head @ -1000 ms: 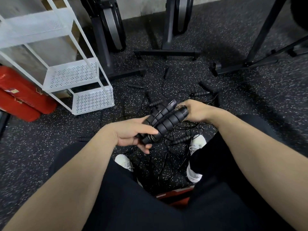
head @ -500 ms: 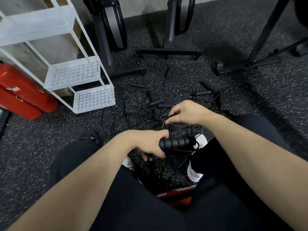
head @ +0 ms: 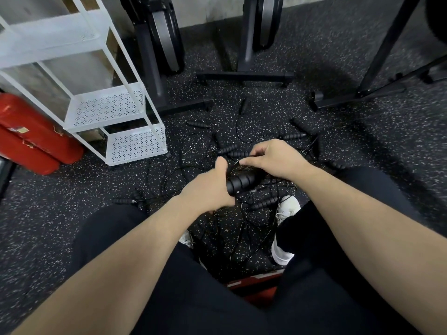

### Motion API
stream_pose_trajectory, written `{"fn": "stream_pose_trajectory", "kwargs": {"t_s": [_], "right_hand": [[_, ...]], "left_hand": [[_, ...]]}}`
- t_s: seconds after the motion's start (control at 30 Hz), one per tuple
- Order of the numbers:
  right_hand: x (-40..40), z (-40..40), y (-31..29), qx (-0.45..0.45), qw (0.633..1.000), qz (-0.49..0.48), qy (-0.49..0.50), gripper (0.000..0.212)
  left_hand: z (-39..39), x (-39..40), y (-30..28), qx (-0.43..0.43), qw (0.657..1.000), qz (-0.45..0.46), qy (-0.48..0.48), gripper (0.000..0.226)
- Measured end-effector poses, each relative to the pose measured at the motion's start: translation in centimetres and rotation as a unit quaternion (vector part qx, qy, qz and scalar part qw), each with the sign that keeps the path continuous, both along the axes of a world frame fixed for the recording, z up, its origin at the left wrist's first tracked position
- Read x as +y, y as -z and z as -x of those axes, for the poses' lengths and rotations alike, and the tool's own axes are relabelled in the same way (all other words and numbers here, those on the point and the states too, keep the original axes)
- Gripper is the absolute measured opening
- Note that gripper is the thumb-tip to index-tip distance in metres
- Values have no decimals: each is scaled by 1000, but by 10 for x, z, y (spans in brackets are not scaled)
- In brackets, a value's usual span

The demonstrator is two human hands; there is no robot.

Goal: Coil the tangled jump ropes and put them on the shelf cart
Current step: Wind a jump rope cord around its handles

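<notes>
My left hand (head: 209,187) grips the black ribbed handles (head: 242,181) of a jump rope, thumb up. Just above them my right hand (head: 273,159) pinches the thin black cord (head: 238,163) of that rope between thumb and fingers. Below and around my hands a tangle of black jump ropes (head: 242,228) lies on the speckled floor, with several loose handles scattered, such as one handle (head: 263,203) near my right shoe. The white shelf cart (head: 116,110) stands to the left, its perforated shelves bare.
Red cylinders (head: 31,141) lie left of the cart. Black exercise-machine bases (head: 244,76) and a dark stand (head: 358,95) ring the far side of the rope pile. My white shoes (head: 286,209) sit among the cords; a red box (head: 254,284) is under me.
My left hand took over the paired handles and turned them sideways, then raised them a little. My right hand let go of the handles and now pinches the cord above them.
</notes>
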State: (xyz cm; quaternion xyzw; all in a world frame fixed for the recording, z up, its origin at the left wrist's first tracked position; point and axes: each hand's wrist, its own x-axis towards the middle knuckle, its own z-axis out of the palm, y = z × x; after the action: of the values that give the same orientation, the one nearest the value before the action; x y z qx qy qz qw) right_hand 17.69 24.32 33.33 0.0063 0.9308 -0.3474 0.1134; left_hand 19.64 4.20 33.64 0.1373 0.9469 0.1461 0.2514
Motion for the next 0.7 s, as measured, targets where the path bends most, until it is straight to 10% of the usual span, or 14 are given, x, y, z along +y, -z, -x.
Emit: {"fn": "stream_pose_trajectory", "kwargs": {"t_s": [0.27, 0.7], "right_hand": [[-40, -32, -20, 119, 969, -128, -176, 29], [-55, -29, -16, -56, 985, -17, -163, 43]], "left_hand": [[9, 3, 19, -88, 993, 41, -67, 52], [16, -20, 18, -256, 820, -368, -357, 31]]}}
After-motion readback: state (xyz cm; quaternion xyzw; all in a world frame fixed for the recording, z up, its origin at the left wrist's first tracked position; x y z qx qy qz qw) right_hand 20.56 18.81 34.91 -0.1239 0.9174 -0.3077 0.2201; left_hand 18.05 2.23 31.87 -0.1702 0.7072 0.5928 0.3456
